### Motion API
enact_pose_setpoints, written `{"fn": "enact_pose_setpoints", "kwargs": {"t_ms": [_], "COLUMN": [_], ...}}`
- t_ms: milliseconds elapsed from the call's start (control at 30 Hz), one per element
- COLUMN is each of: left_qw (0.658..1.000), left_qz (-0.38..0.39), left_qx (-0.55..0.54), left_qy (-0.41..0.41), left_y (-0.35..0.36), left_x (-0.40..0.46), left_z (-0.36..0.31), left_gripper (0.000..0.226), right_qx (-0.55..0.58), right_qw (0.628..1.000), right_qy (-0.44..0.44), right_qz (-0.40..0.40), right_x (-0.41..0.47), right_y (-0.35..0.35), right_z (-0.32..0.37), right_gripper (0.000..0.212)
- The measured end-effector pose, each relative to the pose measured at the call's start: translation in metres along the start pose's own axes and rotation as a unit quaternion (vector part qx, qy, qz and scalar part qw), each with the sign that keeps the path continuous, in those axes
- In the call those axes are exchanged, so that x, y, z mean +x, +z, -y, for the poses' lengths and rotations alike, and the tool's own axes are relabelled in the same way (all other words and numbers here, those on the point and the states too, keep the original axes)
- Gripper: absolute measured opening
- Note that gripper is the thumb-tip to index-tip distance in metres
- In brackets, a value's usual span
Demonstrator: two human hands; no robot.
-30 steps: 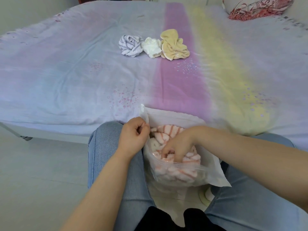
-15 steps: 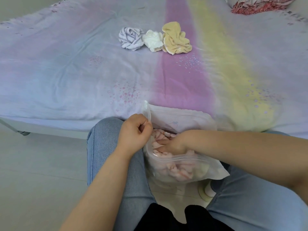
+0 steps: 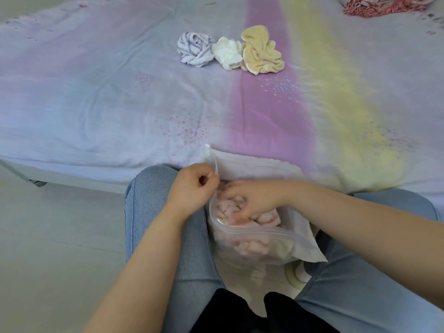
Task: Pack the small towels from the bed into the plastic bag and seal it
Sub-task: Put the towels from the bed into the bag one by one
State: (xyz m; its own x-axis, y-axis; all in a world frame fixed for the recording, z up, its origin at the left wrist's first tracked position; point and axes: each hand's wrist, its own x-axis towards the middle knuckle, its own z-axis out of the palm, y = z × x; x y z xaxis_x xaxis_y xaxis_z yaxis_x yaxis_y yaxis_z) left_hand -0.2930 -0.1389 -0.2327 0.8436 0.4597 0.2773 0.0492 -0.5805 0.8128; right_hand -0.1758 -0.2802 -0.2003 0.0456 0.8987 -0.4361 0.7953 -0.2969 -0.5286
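The bed point(image 3: 96, 104) fills most of the view, its sheet pale blue with a purple band and a yellow band running away from the person. A red-patterned pillow point(image 3: 384, 6) lies at its far right corner. Nearer, two knees in blue jeans point(image 3: 153, 188) frame the plastic bag point(image 3: 252, 239), which sits between them against the bed's edge with its mouth wide open. Inside it lies a pink striped towel point(image 3: 264, 218), bunched up. The right hand point(image 3: 249, 200) reaches into the bag, fingers curled into that towel. The left hand point(image 3: 192, 188) pinches the bag's left rim, holding it up. Well apart, mid-bed, three crumpled towels lie in a touching row: a purple-striped towel point(image 3: 194, 52), a white towel point(image 3: 227, 55) and a yellow towel point(image 3: 260, 52).
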Motion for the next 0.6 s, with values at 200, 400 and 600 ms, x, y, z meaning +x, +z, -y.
{"fn": "enact_pose_setpoints", "kwargs": {"t_ms": [200,400,600], "left_qw": [0.992,0.995,0.992], "left_qz": [-0.072,-0.032,0.102], "left_qx": [-0.018,-0.030,-0.013], "left_qy": [-0.097,-0.088,-0.069], "left_y": [0.002,-0.006,-0.029], "left_x": [0.017,0.029,0.045], "left_z": [-0.007,-0.009,-0.008], "left_gripper": [0.026,0.029,0.037], "right_qx": [-0.182,-0.055,-0.063], "right_qw": [0.881,0.933,0.970], "right_qy": [0.091,0.217,0.149], "right_qz": [-0.427,-0.280,-0.179], "right_x": [-0.043,-0.035,-0.018], "right_y": [-0.041,-0.066,-0.084], "right_z": [-0.031,-0.070,-0.066], "right_gripper": [0.054,0.023,0.006]}}
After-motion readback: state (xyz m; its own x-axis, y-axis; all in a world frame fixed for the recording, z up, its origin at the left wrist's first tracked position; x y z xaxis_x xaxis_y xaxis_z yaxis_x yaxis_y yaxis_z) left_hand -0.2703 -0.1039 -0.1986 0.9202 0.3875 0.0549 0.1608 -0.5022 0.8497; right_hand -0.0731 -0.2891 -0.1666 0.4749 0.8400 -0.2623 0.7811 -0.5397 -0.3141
